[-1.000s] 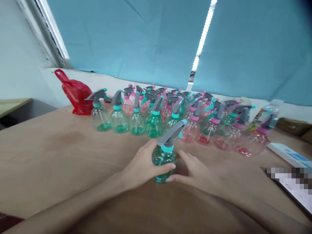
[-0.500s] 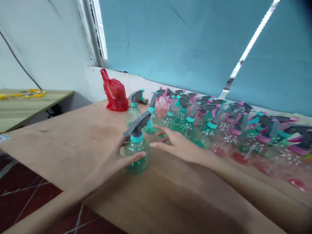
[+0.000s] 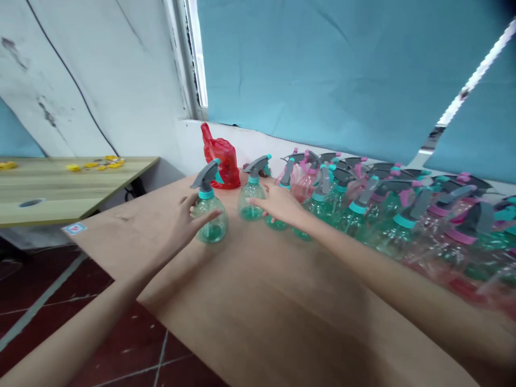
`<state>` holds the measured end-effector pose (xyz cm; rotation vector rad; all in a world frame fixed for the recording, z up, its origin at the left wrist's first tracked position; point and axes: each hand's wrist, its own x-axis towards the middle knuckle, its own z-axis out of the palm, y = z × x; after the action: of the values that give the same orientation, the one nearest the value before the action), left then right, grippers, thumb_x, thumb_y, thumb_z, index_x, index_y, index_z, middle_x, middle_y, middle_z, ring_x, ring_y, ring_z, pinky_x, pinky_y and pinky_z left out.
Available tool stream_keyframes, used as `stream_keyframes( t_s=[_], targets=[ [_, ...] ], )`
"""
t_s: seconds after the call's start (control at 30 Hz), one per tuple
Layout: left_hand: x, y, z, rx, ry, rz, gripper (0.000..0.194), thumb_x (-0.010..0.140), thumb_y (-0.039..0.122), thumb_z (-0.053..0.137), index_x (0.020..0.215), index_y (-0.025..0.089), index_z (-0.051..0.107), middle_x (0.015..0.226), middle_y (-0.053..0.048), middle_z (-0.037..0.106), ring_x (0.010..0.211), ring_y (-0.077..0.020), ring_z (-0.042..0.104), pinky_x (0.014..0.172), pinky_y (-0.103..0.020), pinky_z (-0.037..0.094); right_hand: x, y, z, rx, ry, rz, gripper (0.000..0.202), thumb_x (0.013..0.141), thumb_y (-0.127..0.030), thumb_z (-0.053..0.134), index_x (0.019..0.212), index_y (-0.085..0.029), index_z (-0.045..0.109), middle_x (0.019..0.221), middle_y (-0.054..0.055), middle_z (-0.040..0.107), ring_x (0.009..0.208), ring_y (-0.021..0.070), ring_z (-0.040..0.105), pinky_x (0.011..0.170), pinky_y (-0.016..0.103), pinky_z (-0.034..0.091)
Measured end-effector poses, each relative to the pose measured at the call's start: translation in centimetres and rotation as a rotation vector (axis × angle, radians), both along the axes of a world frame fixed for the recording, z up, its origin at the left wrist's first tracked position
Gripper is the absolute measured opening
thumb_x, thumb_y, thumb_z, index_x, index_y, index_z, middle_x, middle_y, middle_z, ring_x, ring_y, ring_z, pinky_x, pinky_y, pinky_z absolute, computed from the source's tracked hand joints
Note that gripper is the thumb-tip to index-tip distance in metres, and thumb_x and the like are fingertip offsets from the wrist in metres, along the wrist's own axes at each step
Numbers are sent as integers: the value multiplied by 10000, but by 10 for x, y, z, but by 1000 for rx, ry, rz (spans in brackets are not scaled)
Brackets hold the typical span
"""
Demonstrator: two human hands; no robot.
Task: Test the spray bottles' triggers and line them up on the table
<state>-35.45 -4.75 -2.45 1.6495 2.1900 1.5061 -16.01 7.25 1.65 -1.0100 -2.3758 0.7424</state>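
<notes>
A clear green spray bottle (image 3: 212, 217) with a turquoise collar and grey trigger head stands upright at the left of the table. My left hand (image 3: 187, 220) is closed around its left side, thumb across the front. To its right is a similar green spray bottle (image 3: 250, 207), also upright. My right hand (image 3: 280, 204) reaches to that bottle's right side, its thumb overlapping the front and its fingers apart; I cannot tell whether it touches. Beyond and below the right hand, more green spray bottles (image 3: 318, 209) stand close together.
A knotted red plastic bag (image 3: 223, 158) stands behind the bottles, near the wall. Rows of pink and green spray bottles (image 3: 451, 242) fill the right side. The brown tabletop (image 3: 258, 290) ends at the lower left. Another table (image 3: 52, 188) holds yellow pieces (image 3: 108, 162).
My left hand has moved the green spray bottle farther back, towards the red bag. My right hand has shifted forward to the bottle beside it. The view has turned left.
</notes>
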Motion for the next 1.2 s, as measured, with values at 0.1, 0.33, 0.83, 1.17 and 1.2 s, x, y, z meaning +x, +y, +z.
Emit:
stream_keyframes(
  t_s=[0.1,0.33,0.83,1.17,1.2],
  targets=[
    [-23,24,-2,27,19,35,362,653,448,700,901,201,606,868,-40,631,885,-257,573,808,-410,456,-9,6,1,-40,-9,-3,518,806,-479,609,1183,-126,571,591,41,656,470,193,628,464,299,484],
    [-41,75,-14,53,68,57,374,742,337,723,1045,154,601,999,-79,642,989,-255,583,876,-430,471,-25,14,-2,-161,27,3,652,744,-591,639,1200,-135,540,705,95,698,462,199,640,419,291,509],
    [-30,105,-23,94,85,54,317,900,307,563,1177,154,544,1183,-94,579,1005,-227,600,840,-436,520,-49,36,-9,-274,5,-6,325,906,-334,565,1185,-168,546,1148,82,593,917,204,620,758,399,535],
    [-23,101,-18,72,35,36,580,760,394,692,1245,165,471,1207,-138,563,1137,-280,530,991,-457,411,-40,33,-9,-179,42,103,778,754,-471,694,1358,-133,337,924,131,689,541,201,658,466,324,528],
    [-22,97,-18,68,35,48,627,742,418,701,1261,165,456,1245,-151,535,1198,-305,481,1022,-481,372,-38,32,-9,-165,40,116,774,759,-467,687,1361,-137,329,916,127,692,523,197,652,462,326,527]
  ],
)
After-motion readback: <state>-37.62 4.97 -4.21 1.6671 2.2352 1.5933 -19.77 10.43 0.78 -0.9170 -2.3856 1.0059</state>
